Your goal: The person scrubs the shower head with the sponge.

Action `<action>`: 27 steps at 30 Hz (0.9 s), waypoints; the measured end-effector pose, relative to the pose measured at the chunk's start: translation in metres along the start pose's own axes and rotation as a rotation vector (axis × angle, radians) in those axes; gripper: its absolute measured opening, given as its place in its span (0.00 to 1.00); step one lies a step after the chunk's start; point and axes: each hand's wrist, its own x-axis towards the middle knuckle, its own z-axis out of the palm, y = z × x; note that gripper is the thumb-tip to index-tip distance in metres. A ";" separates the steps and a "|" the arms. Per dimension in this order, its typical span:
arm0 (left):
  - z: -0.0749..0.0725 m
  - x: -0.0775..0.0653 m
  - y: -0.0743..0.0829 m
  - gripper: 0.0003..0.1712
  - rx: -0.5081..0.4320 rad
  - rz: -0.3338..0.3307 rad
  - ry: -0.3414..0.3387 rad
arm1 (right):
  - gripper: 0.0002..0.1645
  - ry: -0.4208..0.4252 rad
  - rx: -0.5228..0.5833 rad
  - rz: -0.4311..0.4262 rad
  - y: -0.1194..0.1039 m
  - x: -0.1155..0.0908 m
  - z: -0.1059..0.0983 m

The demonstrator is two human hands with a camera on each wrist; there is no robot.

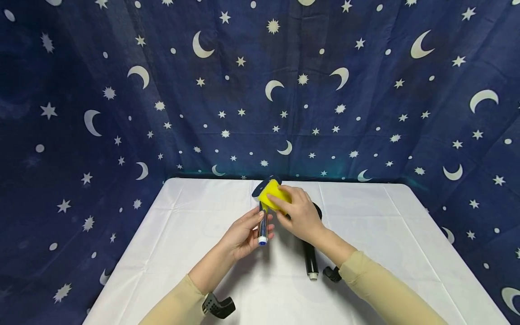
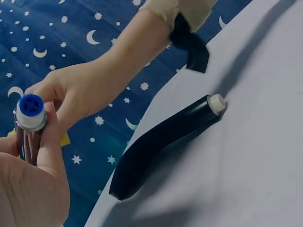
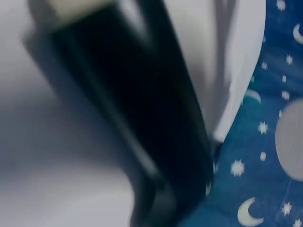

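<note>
My left hand (image 1: 245, 234) grips the shiny chrome handle of a handheld shower head (image 1: 263, 228), its white and blue connector end pointing toward me. The dark round head tilts away at the top. With bent fingers my right hand (image 1: 300, 214) holds a yellow cloth (image 1: 273, 195) against the neck, just below the head. In the left wrist view a corner of the cloth (image 2: 65, 139) shows behind the left thumb. A black handheld shower head (image 1: 310, 262) with a white end lies on the table below the right forearm; it fills much of the right wrist view, blurred.
A white cloth covers the table (image 1: 195, 225). Dark blue fabric (image 1: 243, 99) with moons and stars hangs behind and at both sides. Black wrist mounts stick out from the left sleeve (image 1: 174, 302) and the right sleeve (image 1: 390, 289).
</note>
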 end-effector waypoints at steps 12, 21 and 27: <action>-0.001 -0.009 0.001 0.32 -0.038 -0.085 -0.124 | 0.26 0.082 0.022 0.236 0.046 0.011 -0.013; -0.002 -0.009 -0.002 0.32 -0.013 -0.111 -0.237 | 0.26 0.180 0.313 0.526 0.025 0.004 -0.019; -0.004 -0.011 -0.001 0.31 0.137 -0.090 -0.237 | 0.26 0.235 0.299 0.395 0.014 0.009 -0.024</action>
